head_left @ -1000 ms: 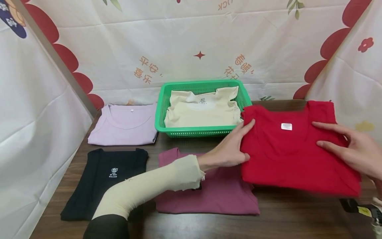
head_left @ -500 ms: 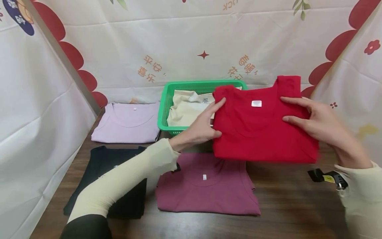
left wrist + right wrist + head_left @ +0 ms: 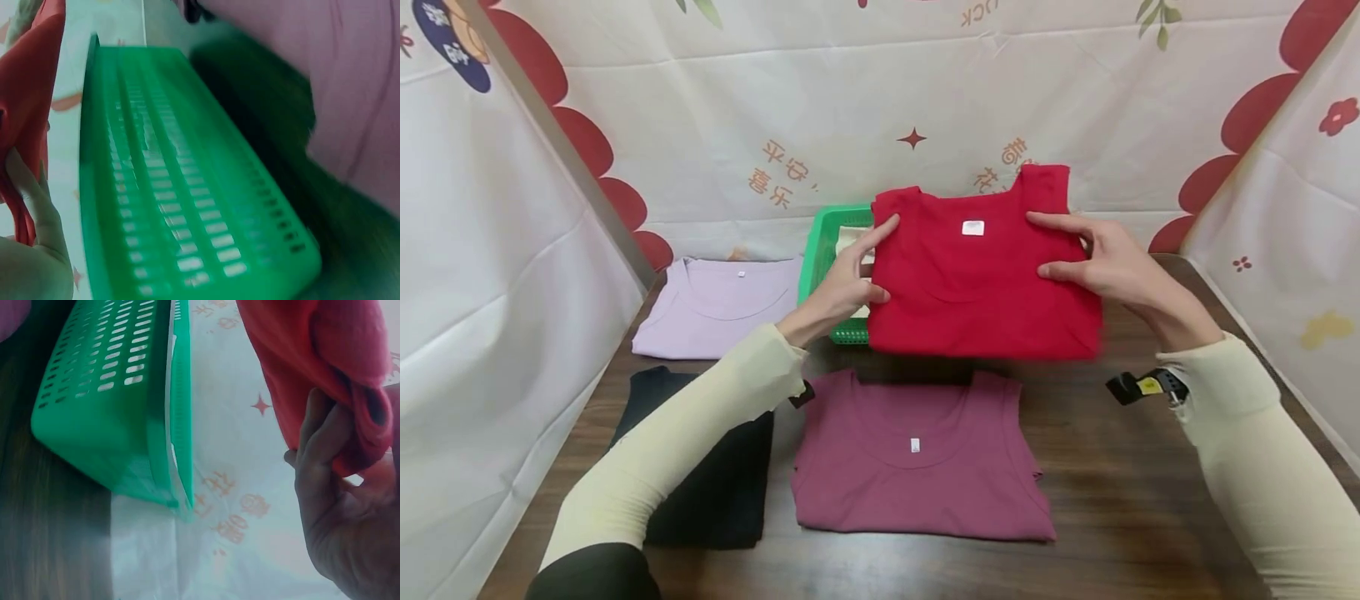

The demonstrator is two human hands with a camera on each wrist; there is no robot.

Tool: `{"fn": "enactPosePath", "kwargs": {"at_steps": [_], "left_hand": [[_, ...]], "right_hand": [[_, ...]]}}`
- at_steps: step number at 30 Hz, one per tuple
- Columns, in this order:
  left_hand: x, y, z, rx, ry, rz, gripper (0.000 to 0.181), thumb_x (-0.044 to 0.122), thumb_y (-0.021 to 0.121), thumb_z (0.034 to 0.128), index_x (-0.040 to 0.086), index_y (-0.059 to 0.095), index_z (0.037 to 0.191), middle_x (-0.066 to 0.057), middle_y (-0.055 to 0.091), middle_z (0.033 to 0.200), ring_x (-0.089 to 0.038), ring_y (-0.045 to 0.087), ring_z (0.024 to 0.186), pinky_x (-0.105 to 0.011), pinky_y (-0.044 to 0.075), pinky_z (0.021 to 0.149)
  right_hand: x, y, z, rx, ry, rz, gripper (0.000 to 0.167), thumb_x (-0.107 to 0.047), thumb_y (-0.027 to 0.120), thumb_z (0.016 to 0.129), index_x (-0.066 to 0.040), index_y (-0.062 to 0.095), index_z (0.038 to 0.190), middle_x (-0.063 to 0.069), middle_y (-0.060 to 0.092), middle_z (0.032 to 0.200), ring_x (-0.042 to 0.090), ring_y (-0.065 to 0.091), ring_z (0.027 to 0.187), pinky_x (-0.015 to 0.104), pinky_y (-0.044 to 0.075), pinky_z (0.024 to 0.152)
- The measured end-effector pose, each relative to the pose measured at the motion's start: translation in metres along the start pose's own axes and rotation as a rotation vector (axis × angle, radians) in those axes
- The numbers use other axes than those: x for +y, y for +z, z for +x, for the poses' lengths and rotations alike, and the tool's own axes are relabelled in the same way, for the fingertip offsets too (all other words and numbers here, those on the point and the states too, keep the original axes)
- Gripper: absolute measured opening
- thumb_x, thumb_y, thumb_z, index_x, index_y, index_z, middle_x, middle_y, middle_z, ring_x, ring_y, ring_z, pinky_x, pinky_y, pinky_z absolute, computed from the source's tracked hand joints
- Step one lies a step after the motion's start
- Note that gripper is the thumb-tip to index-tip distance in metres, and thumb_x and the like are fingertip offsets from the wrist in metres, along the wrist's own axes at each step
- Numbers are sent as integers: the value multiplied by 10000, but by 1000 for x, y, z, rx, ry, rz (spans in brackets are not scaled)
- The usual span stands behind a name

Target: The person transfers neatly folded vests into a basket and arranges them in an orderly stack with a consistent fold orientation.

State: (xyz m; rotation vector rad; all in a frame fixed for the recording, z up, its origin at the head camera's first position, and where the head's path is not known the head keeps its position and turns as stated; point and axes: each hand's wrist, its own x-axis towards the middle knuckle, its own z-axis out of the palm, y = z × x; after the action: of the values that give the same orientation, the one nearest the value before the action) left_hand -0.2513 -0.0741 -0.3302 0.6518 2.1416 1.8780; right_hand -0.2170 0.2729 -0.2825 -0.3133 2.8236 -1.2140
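A folded red tank top (image 3: 977,283) with a white neck label hangs between both hands, in front of and above the green basket (image 3: 850,335). My left hand (image 3: 842,287) grips its left side, thumb on the front. On the other side my right hand (image 3: 1108,258) pinches the edge, with a finger and thumb over the front. The wrist views show fingers curled under the red cloth (image 3: 300,369), apart from the basket's wall (image 3: 181,187). Inside the basket, a cream garment (image 3: 850,237) is mostly hidden by the red one.
Folded on the wooden table (image 3: 1120,500) lie a mauve tank top (image 3: 917,492) at front centre, a lilac top (image 3: 722,308) at back left and a black top (image 3: 715,492) partly under the left arm. A printed cloth (image 3: 820,100) hangs behind.
Both hands have carried the red tank top left and upward, from the table's right side to in front of the basket. It now covers most of the basket, and the mauve top is uncovered.
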Motion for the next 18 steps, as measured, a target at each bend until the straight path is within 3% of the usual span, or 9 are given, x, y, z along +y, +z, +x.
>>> {"fn": "enactPosePath", "kwargs": {"at_steps": [7, 8, 14, 18], "left_hand": [[-9, -29, 15, 46, -12, 46, 1014, -156, 626, 756, 262, 332, 1631, 11, 208, 1711, -237, 345, 1498, -304, 601, 789], [-11, -33, 17, 40, -18, 38, 1013, -155, 630, 761, 263, 328, 1633, 20, 218, 1705, -249, 369, 1481, -312, 604, 796], [-22, -51, 27, 31, -37, 41, 1010, -146, 648, 764, 249, 324, 1635, 24, 269, 1673, -227, 376, 1451, -334, 613, 847], [-24, -56, 32, 70, -46, 113, 1002, -126, 654, 752, 255, 347, 1626, 10, 290, 1664, -206, 327, 1463, -333, 611, 839]], "right_hand": [[-2, 13, 38, -52, -5, 82, 691, -188, 707, 965, -254, 424, 1592, 140, 468, 1511, 98, 693, 829, 227, 587, 711], [-2, 15, 43, -63, -3, 91, 695, -188, 707, 965, -252, 419, 1594, 142, 461, 1517, 102, 693, 843, 227, 589, 717], [6, 26, 66, -125, -8, 203, 699, -157, 684, 980, -232, 390, 1609, 142, 398, 1566, 189, 623, 1108, 243, 612, 775], [13, 34, 78, -123, -12, 205, 698, -136, 673, 979, -224, 388, 1610, 150, 393, 1580, 280, 510, 1276, 194, 585, 786]]}}
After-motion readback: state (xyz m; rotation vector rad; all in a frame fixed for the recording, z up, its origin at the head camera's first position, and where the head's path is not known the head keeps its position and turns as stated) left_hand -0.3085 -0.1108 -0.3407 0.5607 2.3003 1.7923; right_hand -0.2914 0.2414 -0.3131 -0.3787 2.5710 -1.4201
